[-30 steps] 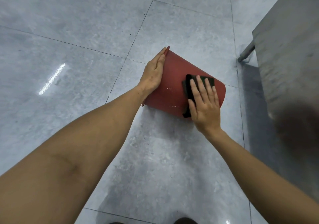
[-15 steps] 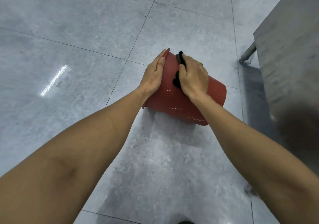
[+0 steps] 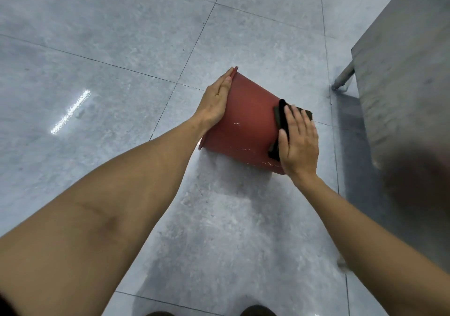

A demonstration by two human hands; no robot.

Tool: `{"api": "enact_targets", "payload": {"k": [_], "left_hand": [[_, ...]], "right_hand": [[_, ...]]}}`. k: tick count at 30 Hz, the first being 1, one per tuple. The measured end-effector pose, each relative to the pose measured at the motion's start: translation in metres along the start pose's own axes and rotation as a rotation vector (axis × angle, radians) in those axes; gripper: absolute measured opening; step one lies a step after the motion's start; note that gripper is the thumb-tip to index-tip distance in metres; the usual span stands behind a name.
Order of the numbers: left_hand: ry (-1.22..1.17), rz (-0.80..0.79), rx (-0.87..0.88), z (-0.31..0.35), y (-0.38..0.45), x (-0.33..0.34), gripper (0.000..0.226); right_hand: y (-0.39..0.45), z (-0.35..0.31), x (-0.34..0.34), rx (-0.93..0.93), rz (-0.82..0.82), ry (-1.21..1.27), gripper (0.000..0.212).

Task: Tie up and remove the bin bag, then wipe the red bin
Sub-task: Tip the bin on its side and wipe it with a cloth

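A: Orientation of the red bin (image 3: pixel 248 123)?

B: It is lying on its side on the floor (image 3: pixel 121 55). The long axis is running from the rim at the left to the narrower base at the right, slightly downward in the head view. The mouth is facing left, behind the left hand.

A: The left hand (image 3: pixel 215 102)?

B: It is lying flat against the rim end with fingers straight and together, pointing away from the person. It is pressing, not gripping.

A: The right hand (image 3: pixel 298 142)?

B: It is resting palm down near the base end, fingers extended and slightly spread, pressing a dark cloth (image 3: pixel 282 118) onto the bin's curved wall. The fingers are not curling round the cloth.

A: Materials and shapes?

B: The bin is looking like smooth matte plastic, a tapered cylinder with a thin flanged lip and small pale specks on the wall. The cloth is looking soft and folded. The floor is showing large grey mottled tiles with thin dark joints and a bright glare streak. A grey slab on a metal leg (image 3: pixel 343 78) is standing at the right.
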State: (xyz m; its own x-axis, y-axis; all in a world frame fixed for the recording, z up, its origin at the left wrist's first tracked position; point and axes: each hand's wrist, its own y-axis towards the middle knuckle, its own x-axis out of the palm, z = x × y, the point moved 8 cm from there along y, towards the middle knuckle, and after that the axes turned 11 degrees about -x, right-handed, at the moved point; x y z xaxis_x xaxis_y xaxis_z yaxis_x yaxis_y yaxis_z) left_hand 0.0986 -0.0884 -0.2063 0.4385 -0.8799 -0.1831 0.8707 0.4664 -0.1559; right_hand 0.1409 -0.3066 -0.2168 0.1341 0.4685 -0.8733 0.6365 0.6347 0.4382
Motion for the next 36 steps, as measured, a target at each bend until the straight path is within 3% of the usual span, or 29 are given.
{"api": "enact_targets", "payload": {"k": [4,7,14,19,23,27,30,33,36], "left_hand": [[-0.002,0.0,0.0,-0.001,-0.002,-0.001,0.042],[0.018,-0.004,0.012,-0.001,-0.001,-0.001,0.042],[0.003,0.013,0.015,0.002,0.005,-0.001,0.041],[0.024,0.018,-0.002,0.003,0.002,0.0,0.041],[0.075,-0.042,-0.049,0.006,0.004,0.002,0.042],[0.114,-0.142,-0.151,0.004,0.008,0.002,0.046],[0.087,-0.192,-0.149,-0.001,-0.001,0.0,0.05],[0.076,-0.146,-0.068,-0.016,-0.024,-0.008,0.047],[0.024,-0.126,-0.053,-0.029,-0.035,-0.011,0.046]], "right_hand": [[0.054,0.018,0.005,0.321,-0.093,0.133,0.046],[0.084,0.002,0.017,0.357,-0.226,0.189,0.042],[0.067,-0.076,0.032,-0.125,-0.157,0.034,0.056],[-0.001,-0.058,0.026,-0.365,-0.149,-0.163,0.055],[-0.021,-0.025,0.002,-0.223,-0.089,-0.055,0.054],[-0.006,-0.006,-0.014,0.087,-0.033,0.112,0.05],[0.017,0.012,-0.009,0.314,-0.11,0.165,0.043],[0.04,0.031,0.001,0.519,-0.259,0.189,0.041],[0.064,0.03,0.014,0.561,-0.35,0.201,0.042]]}}
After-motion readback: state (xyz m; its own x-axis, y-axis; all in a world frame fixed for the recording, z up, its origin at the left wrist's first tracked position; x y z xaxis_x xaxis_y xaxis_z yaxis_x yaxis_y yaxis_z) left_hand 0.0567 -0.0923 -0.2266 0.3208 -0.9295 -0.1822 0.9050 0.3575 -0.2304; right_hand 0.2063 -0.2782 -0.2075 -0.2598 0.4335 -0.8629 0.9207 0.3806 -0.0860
